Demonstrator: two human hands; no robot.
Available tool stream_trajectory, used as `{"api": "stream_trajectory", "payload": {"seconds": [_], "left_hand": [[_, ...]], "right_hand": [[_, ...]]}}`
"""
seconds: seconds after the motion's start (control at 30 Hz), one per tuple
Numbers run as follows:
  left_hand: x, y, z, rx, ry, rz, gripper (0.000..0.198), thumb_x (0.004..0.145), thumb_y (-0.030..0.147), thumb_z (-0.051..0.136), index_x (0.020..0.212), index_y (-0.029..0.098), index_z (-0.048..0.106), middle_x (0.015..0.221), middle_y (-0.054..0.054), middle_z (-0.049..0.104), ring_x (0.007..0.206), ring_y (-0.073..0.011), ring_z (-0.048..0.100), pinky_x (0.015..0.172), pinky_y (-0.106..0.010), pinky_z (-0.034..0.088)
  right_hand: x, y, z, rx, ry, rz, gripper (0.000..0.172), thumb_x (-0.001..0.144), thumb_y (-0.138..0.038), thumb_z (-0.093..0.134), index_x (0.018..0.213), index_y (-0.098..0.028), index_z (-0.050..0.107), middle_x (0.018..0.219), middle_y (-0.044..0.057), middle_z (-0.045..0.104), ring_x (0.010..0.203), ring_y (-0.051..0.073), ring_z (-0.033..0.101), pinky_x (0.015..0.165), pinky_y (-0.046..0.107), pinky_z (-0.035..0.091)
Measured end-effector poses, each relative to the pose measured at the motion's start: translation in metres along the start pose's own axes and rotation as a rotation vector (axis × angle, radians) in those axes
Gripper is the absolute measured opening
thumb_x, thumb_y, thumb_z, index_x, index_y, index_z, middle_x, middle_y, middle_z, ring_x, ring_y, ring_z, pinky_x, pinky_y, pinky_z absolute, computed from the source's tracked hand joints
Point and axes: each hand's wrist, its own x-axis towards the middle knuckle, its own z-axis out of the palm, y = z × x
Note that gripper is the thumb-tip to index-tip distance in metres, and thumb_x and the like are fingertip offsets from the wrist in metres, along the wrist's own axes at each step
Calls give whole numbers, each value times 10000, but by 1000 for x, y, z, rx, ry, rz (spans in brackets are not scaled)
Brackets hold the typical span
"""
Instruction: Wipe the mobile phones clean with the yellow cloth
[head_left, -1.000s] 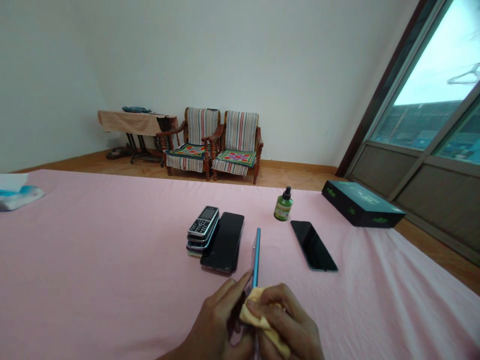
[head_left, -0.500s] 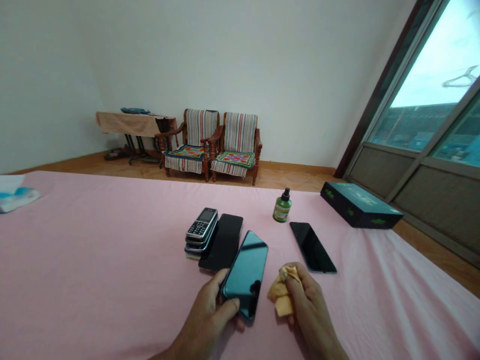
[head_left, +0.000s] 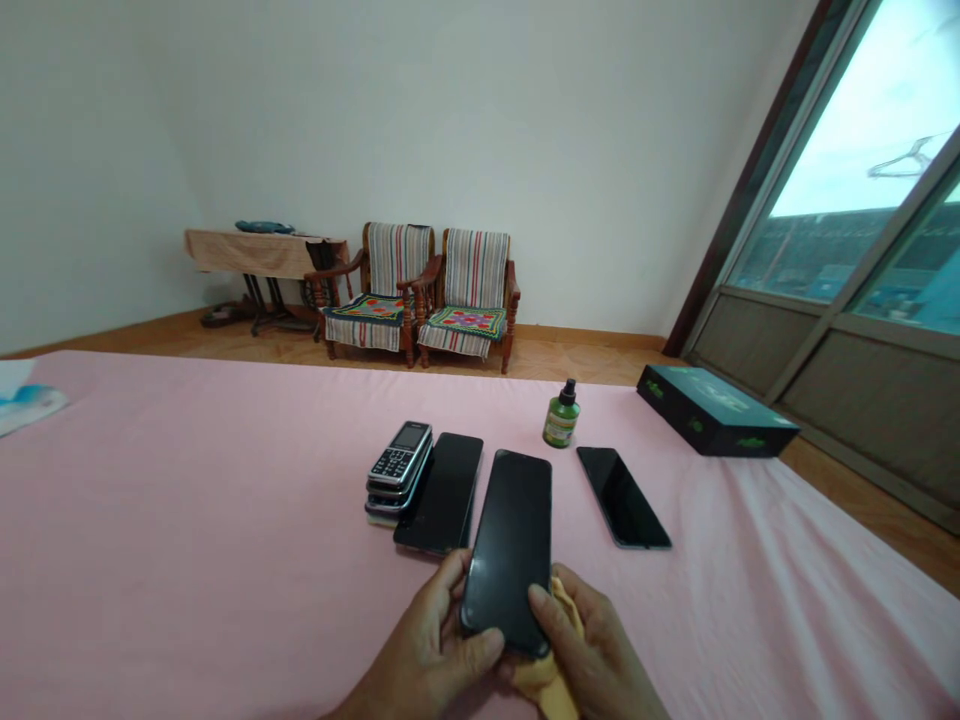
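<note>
Black phone [head_left: 506, 550] sits clamped in my fingers [head_left: 544, 608], held by my left hand [head_left: 427, 655] and right hand [head_left: 592, 650] over the pink sheet [head_left: 187, 500], yellow cloth [head_left: 547, 685] bunched below, while two other black phones [head_left: 442, 492] [head_left: 622, 497] and a keypad phone [head_left: 399, 460] lie flat nearby.

Black smartphone [head_left: 507, 552], screen up; yellow cloth [head_left: 547, 688]

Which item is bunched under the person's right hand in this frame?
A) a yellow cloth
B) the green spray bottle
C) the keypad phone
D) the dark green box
A: the yellow cloth shows under the right hand, below the black smartphone.
</note>
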Motion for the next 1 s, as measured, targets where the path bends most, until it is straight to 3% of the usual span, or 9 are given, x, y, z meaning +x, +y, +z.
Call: {"api": "stream_trajectory", "payload": {"seconds": [0.1, 0.2, 0.27, 0.43, 0.57, 0.8, 1.0], "left_hand": [[1, -1, -1, 83, -60, -71, 628, 767, 453, 787, 1276, 243, 486, 1051, -84, 594, 893, -228, 654, 776, -343, 507], [2, -6, -4, 178, 18, -96, 677, 785, 523, 738, 1321, 252, 427, 944, -52, 575, 636, -152, 643, 564, -270, 497], [1, -11, -5, 209, 70, -98, 642, 806, 542, 705, 1302, 237, 433, 897, -34, 564, 569, -132, 622, 506, -247, 477], [1, -15, -6, 270, 56, -97, 584, 824, 551, 679, 1242, 192, 485, 848, -27, 558, 579, -125, 608, 515, -239, 471], [1, -13, -6, 284, 49, -112, 576, 807, 554, 695, 1213, 192, 506, 842, -22, 556, 567, -117, 595, 508, -234, 463], [0, -8, 1, 291, 92, -147, 582, 785, 562, 710, 1197, 192, 528, 840, -17, 551, 565, -116, 602, 518, -233, 468], [0, -5, 3, 283, 100, -168, 561, 768, 557, 726, 1151, 183, 560, 818, -12, 551, 567, -117, 593, 527, -239, 461]], "right_hand": [[-5, -12, -11, -135, 126, 8, 439, 716, -613, 698, 810, -192, 619, 674, 5, 611, 548, 152, 601, 484, 248, 506], [-9, -31, -31, -197, 215, -1, 391, 740, -565, 702, 786, -187, 613, 650, -8, 609, 539, 144, 602, 503, 236, 505], [-10, -46, -48, -218, 267, 5, 384, 782, -563, 658, 768, -184, 600, 604, -24, 588, 483, 120, 569, 441, 202, 456], [6, -83, -96, -408, 373, 11, 415, 737, -581, 667, 715, -173, 588, 556, -29, 573, 458, 103, 536, 398, 170, 395], [28, -103, -124, -501, 339, 42, 390, 716, -542, 678, 725, -157, 616, 542, -19, 583, 432, 99, 512, 373, 177, 350], [41, -101, -145, -440, 228, 116, 348, 745, -497, 686, 733, -163, 590, 593, -5, 619, 473, 110, 557, 440, 205, 410], [45, -92, -149, -603, 320, 101, 371, 737, -497, 680, 639, -168, 540, 480, -15, 583, 382, 83, 492, 358, 174, 282]]}}
